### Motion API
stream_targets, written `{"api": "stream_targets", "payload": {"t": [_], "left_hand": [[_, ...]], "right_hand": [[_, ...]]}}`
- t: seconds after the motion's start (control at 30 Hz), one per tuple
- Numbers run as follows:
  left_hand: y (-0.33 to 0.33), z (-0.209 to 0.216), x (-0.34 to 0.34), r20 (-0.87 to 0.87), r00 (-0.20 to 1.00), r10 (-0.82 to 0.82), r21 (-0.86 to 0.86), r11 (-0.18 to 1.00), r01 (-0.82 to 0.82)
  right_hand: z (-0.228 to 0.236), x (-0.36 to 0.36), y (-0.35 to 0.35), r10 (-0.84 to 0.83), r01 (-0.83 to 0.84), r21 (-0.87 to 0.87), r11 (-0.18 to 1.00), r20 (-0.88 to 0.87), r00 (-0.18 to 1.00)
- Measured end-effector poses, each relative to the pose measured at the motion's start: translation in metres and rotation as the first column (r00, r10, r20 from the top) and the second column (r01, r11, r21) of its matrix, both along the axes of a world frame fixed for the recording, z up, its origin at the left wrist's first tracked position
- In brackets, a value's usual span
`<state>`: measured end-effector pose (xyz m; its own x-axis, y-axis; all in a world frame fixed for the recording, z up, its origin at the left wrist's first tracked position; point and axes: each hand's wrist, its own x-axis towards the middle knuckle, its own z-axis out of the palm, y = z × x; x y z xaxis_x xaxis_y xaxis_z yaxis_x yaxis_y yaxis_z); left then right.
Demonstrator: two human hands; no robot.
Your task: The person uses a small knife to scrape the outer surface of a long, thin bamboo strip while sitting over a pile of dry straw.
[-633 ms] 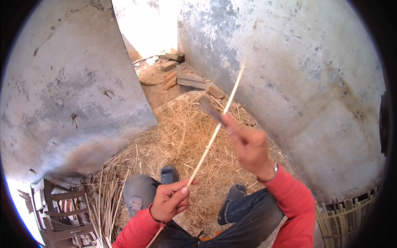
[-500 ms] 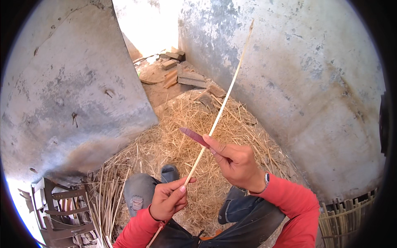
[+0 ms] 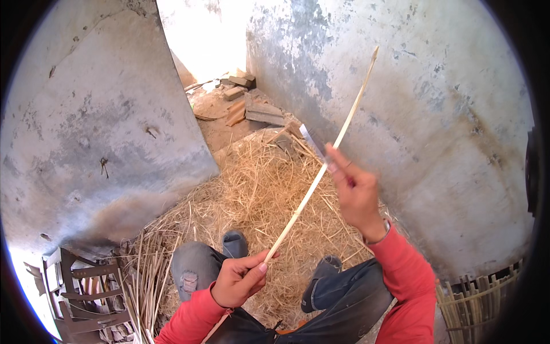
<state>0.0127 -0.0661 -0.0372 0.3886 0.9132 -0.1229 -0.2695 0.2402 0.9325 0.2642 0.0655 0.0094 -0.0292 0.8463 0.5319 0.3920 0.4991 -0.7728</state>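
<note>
A long, thin pale strip, seemingly split bamboo, slants up from my lap toward the far right. Its lower part is pinched between the thumb and fingers of my left hand, and the lower end runs back under that forearm. My right hand, slightly blurred, is closed around a knife whose short blade points up and left. The blade meets or crosses the strip above its middle; exact contact is hard to make out. The handle is mostly hidden in the fingers.
Pale shavings cover the floor between my legs. Long split strips and a dark frame lie at the left. Bricks are piled by the bright opening. Walls rise on both sides; a slatted basket stands at the lower right.
My right hand and the knife have moved up and right, farther along the strip. The blade has turned and catches the light. The strip's upper end has tilted right and slightly down.
</note>
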Motion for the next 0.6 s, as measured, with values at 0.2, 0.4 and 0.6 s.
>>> {"api": "stream_targets", "payload": {"t": [0.2, 0.4, 0.6], "left_hand": [[0.005, -0.003, -0.003, 0.049, 0.999, -0.019, -0.009, 1.000, 0.020], [-0.001, 0.001, -0.006, 0.019, 1.000, 0.015, 0.032, 0.999, -0.015], [0.003, 0.002, -0.005, 0.029, 1.000, 0.001, 0.015, 1.000, -0.002]], "right_hand": [[-0.027, -0.037, -0.061, 0.452, -0.466, -0.017, 0.885, 0.279, 0.848], [-0.001, -0.024, -0.021, 0.085, -0.102, 0.121, 0.987, 0.135, 0.987], [-0.017, -0.029, -0.033, 0.170, -0.227, 0.237, 0.945, 0.237, 0.956]]}}
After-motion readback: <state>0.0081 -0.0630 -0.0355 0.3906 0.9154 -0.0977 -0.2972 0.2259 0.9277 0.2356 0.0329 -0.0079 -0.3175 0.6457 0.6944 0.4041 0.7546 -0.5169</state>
